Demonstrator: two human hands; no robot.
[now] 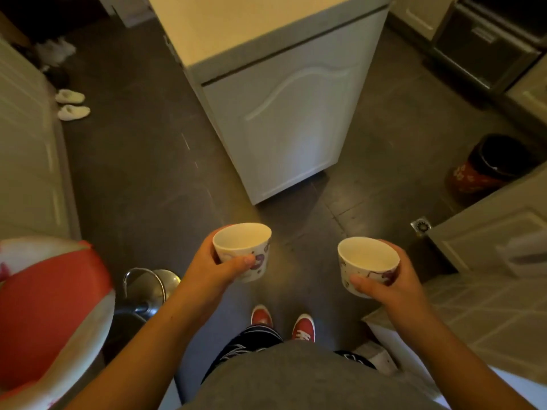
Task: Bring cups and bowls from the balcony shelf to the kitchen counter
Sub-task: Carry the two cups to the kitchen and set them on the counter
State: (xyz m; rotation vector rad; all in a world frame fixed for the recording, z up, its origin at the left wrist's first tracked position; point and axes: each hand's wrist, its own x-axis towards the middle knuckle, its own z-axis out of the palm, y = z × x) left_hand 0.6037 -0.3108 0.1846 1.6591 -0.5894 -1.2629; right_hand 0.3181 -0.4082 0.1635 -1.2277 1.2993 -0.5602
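One cup [242,250] is held in the left hand [219,270], a second cup [368,263] in the right hand [393,287], side by side and apart. A counter unit [266,84] is located ahead, between them. A bin [488,164] is positioned far right; slippers [71,103] far left. Shoes [282,322] are seen below the cups.

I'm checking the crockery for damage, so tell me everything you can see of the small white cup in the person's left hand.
The small white cup with purple markings is handleless, looks ceramic, and tapers slightly toward its base. It is held upright and looks empty, with a plain cream inside. No chips or cracks show. The left hand grips its side, thumb across the painted front, fingers behind. It hangs in the air above the dark floor, short of the white cabinet.
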